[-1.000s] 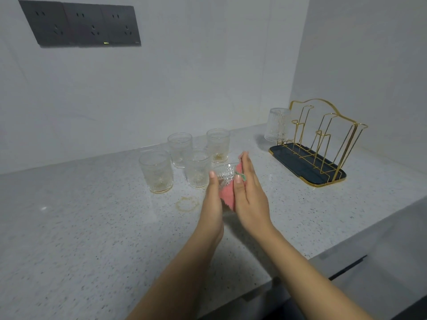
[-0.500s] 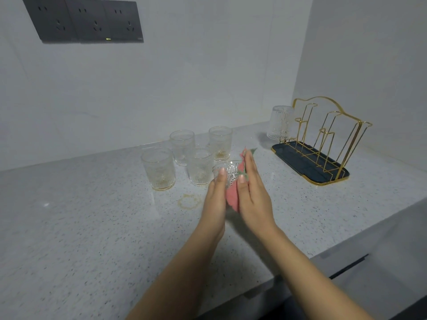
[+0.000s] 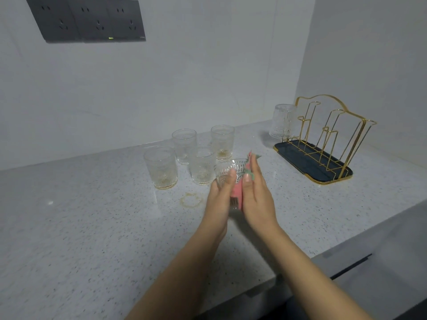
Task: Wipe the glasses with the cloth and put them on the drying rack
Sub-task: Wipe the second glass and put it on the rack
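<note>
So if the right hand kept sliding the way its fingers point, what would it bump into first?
Probably nothing soon: the right hand points past the standing glasses toward bare counter, then the back wall. Depth is hard to judge.

I see a clear ribbed glass (image 3: 231,173) held above the counter, tilted with its open mouth facing away from me. A pink cloth (image 3: 240,192) with a green edge lies against its right side. Behind it, four more ribbed glasses stand upright on the speckled surface in a loose cluster: a front-left glass (image 3: 160,166), a back-left glass (image 3: 184,145), a middle glass (image 3: 202,165) and a back-right glass (image 3: 222,141). I can make out yellowish residue at the bottoms of several. The drying rack (image 3: 323,144), gold wire on a dark tray, sits well to the right, with one inverted glass (image 3: 282,121) on its far left prong.
</note>
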The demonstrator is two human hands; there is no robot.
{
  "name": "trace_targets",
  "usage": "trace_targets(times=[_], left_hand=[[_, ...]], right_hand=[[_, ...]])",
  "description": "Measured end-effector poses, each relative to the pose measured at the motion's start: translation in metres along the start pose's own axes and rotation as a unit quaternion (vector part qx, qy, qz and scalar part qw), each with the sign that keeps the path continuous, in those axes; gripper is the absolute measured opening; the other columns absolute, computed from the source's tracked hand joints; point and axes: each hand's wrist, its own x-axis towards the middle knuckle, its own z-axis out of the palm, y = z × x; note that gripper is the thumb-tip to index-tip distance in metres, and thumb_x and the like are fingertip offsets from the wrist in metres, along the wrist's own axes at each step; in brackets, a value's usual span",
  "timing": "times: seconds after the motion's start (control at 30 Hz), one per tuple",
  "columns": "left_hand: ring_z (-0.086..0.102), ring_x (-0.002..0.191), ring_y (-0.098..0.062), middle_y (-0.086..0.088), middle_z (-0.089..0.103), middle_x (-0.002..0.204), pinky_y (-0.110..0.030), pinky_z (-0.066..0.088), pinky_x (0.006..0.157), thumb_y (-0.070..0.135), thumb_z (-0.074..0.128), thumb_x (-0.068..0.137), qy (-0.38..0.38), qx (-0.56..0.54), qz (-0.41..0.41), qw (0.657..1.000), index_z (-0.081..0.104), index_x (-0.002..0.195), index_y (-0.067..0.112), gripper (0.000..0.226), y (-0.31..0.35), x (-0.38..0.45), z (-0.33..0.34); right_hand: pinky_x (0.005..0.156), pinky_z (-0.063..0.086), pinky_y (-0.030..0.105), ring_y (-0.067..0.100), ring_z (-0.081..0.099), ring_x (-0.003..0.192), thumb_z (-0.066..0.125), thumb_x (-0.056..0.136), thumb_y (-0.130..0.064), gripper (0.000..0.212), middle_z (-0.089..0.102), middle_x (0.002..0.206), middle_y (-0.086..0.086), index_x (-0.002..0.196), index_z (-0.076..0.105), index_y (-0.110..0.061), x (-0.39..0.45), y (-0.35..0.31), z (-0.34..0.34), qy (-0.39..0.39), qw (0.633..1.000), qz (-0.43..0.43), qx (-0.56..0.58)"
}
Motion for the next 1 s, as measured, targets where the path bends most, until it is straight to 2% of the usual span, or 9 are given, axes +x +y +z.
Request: trace_targets(times=[0.1, 0.17, 0.3, 0.4, 0.5, 0.57, 0.67, 0.83, 1.0], left_hand=[[0.068, 0.112, -0.023, -0.009, 0.071, 0.120, -0.041, 0.053, 0.094, 0.047, 0.076, 0.074, -0.020, -0.061, -0.015, 0.998, 0.055, 0.131, 0.011, 0.070, -0.001, -0.003, 0.004], [0.068, 0.112, -0.026, -0.011, 0.070, 0.121, -0.043, 0.053, 0.095, 0.044, 0.072, 0.076, -0.029, -0.093, -0.024, 0.995, 0.055, 0.132, 0.010, 0.068, 0.000, -0.003, 0.005], [0.061, 0.122, -0.022, -0.007, 0.066, 0.130, -0.045, 0.044, 0.108, 0.061, 0.068, 0.079, -0.007, -0.040, -0.001, 0.999, 0.055, 0.135, 0.014, 0.075, 0.001, 0.003, 0.000], [0.065, 0.116, -0.016, -0.002, 0.069, 0.124, -0.040, 0.047, 0.105, 0.059, 0.056, 0.090, 0.006, -0.004, 0.011, 1.000, 0.061, 0.128, 0.016, 0.058, 0.001, 0.005, -0.003], [0.065, 0.116, -0.020, -0.006, 0.069, 0.124, -0.040, 0.049, 0.101, 0.059, 0.070, 0.075, -0.005, -0.020, 0.001, 1.000, 0.057, 0.131, 0.013, 0.073, 0.000, 0.001, -0.001], [0.067, 0.113, -0.024, -0.009, 0.069, 0.123, -0.043, 0.050, 0.100, 0.048, 0.078, 0.068, -0.019, -0.040, 0.006, 0.999, 0.053, 0.133, 0.011, 0.079, 0.000, -0.001, 0.000], [0.064, 0.118, -0.025, -0.009, 0.065, 0.130, -0.046, 0.046, 0.105, 0.050, 0.086, 0.059, -0.022, -0.087, -0.027, 0.996, 0.044, 0.140, 0.015, 0.098, -0.001, 0.002, 0.001], [0.054, 0.130, -0.024, -0.007, 0.054, 0.143, -0.052, 0.038, 0.112, 0.079, 0.074, 0.057, 0.056, -0.061, -0.027, 0.996, 0.037, 0.145, 0.026, 0.109, 0.002, 0.005, 0.000], [0.058, 0.126, -0.024, -0.010, 0.061, 0.134, -0.049, 0.042, 0.109, 0.073, 0.063, 0.074, -0.017, -0.083, -0.048, 0.995, 0.050, 0.138, 0.020, 0.084, 0.009, 0.001, -0.001]], right_hand=[[0.103, 0.040, 0.034, 0.014, 0.056, 0.113, 0.019, 0.097, -0.050, 0.051, 0.061, 0.122, -0.003, 0.124, 0.055, -0.026, 0.017, -0.003, -0.009, -0.021, 0.977, 0.169, 0.128], [0.085, 0.048, 0.028, 0.009, 0.061, 0.091, 0.019, 0.097, -0.050, 0.051, 0.065, 0.094, -0.006, 0.102, 0.062, -0.023, 0.018, -0.008, -0.013, -0.019, 0.965, 0.205, 0.162], [0.098, 0.033, 0.018, 0.002, 0.042, 0.125, 0.022, 0.098, -0.043, 0.047, 0.042, 0.138, -0.014, 0.143, 0.031, -0.029, -0.002, -0.008, -0.007, 0.001, 0.990, 0.094, 0.101], [0.102, 0.030, 0.018, -0.004, 0.025, 0.134, 0.023, 0.098, -0.044, 0.051, 0.017, 0.148, -0.023, 0.146, 0.008, -0.038, -0.010, -0.006, 0.001, 0.008, 1.000, 0.002, 0.025], [0.102, 0.030, 0.011, -0.005, 0.029, 0.133, 0.022, 0.099, -0.042, 0.048, 0.025, 0.147, -0.022, 0.146, 0.017, -0.035, -0.006, -0.004, 0.000, 0.013, 1.000, -0.006, 0.017], [0.083, 0.037, -0.002, -0.003, 0.052, 0.111, 0.022, 0.100, -0.039, 0.043, 0.053, 0.122, -0.016, 0.137, 0.040, -0.025, 0.002, -0.011, -0.006, 0.011, 0.990, 0.084, 0.113], [0.068, 0.038, -0.002, -0.004, 0.054, 0.092, 0.023, 0.100, -0.039, 0.039, 0.054, 0.097, -0.020, 0.126, 0.050, -0.026, 0.010, -0.015, -0.010, 0.014, 0.977, 0.133, 0.165], [0.104, 0.033, 0.019, -0.002, 0.036, 0.129, 0.024, 0.098, -0.044, 0.046, 0.032, 0.143, -0.020, 0.144, 0.022, -0.037, -0.004, -0.009, 0.000, 0.020, 0.996, 0.018, 0.085], [0.096, 0.031, 0.010, -0.003, 0.033, 0.128, 0.022, 0.099, -0.043, 0.046, 0.029, 0.145, -0.019, 0.144, 0.016, -0.039, -0.007, -0.018, 0.001, 0.023, 0.996, 0.022, 0.077]])
